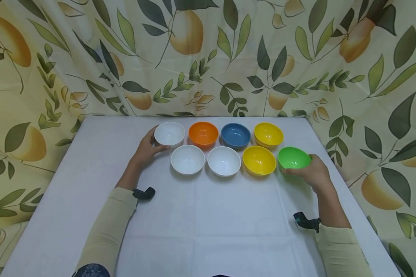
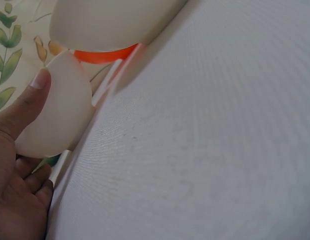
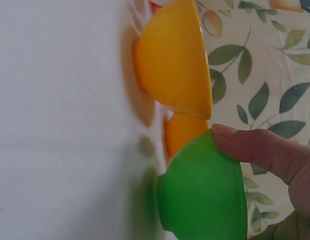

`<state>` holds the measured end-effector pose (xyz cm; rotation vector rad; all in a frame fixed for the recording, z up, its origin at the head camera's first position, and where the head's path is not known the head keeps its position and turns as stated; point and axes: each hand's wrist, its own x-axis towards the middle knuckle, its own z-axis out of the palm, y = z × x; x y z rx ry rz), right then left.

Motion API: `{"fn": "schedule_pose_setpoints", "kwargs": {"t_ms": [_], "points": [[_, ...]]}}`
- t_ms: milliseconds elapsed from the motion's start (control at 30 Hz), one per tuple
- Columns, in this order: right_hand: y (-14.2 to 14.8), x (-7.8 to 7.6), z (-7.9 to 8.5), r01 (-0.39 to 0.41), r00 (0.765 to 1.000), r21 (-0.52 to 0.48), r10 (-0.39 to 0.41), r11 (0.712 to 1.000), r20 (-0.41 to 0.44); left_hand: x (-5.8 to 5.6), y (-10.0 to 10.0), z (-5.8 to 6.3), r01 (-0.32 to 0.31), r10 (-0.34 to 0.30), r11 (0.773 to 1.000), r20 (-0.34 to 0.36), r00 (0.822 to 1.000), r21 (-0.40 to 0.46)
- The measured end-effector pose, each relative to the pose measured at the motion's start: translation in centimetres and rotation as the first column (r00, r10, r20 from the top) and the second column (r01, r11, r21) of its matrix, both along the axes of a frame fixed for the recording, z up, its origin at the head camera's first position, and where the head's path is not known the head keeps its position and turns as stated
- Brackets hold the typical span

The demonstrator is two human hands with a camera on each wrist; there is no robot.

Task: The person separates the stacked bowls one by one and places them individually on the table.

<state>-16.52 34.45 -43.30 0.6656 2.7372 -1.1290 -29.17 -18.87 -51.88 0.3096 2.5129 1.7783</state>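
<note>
At the left end of the back row, my left hand (image 1: 146, 148) grips a white bowl (image 1: 169, 134) by its side. The left wrist view shows the thumb (image 2: 32, 102) against that white bowl (image 2: 65, 112), its other fingers partly hidden behind. My right hand (image 1: 314, 174) holds a green bowl (image 1: 294, 158) at the right end of the front row. In the right wrist view, the thumb lies along the rim of the green bowl (image 3: 205, 195), whose base is close over the cloth. A yellow bowl (image 1: 259, 161) sits just left of it.
Behind, an orange bowl (image 1: 203, 135), a blue bowl (image 1: 235, 135) and another yellow bowl (image 1: 268, 135) continue the back row. Two more white bowls, one left (image 1: 188, 160) and one right (image 1: 223, 161), stand in front. A white cloth (image 1: 208, 215) covers the table; a patterned curtain (image 1: 208, 84) hangs behind.
</note>
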Motion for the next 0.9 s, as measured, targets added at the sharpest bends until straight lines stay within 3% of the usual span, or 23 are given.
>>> {"fn": "schedule_pose_setpoints", "kwargs": {"t_ms": [233, 900], "points": [[0.2, -0.1, -0.6, 0.034, 0.999, -0.003, -0.034, 0.999, 0.007, -0.2, -0.1, -0.2, 0.015, -0.015, 1.000, -0.027, 1.000, 0.020], [0.5, -0.2, -1.7, 0.010, 1.000, 0.015, -0.010, 1.000, -0.028, 0.0, -0.1, -0.2, 0.010, -0.009, 0.999, -0.031, 0.999, 0.034]]}}
